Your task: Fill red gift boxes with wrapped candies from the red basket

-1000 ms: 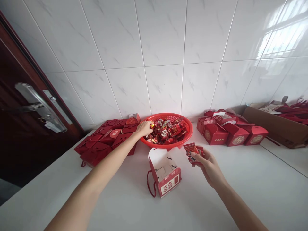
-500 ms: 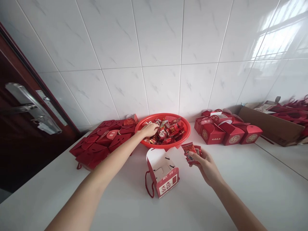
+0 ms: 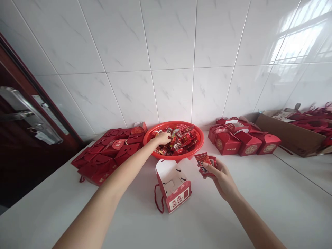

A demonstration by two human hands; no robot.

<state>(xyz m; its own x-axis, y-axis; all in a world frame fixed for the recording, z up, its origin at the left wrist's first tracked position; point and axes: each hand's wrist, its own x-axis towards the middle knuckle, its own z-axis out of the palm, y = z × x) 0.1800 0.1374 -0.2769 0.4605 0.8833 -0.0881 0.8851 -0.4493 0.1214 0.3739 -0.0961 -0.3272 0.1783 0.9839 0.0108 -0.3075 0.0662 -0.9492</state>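
My left hand (image 3: 163, 138) reaches into a red plastic basket (image 3: 199, 147) filled with wrapped candies (image 3: 181, 140). Its fingers are bent down among the wrappers, and their tips are partly hidden, so a hold on any candy cannot be made out. My right hand (image 3: 220, 174) pinches a few red candy packets (image 3: 203, 163) between thumb and fingers, right of the open gift box (image 3: 177, 197). That box stands upright in front of the basket, its white flaps raised, with a red cord handle (image 3: 158, 200) hanging on the left.
Closed red boxes (image 3: 103, 152) are grouped at the left, and more red boxes (image 3: 230, 142) stand at the right. Farther right is a cardboard carton (image 3: 290, 135) with red pieces. A tiled wall (image 3: 171, 93) backs the white table (image 3: 212, 221); a door (image 3: 15, 148) is at left.
My left hand's fingers have curled further down among the candies. My right hand stays in place with the packets. The whole view has shifted slightly.
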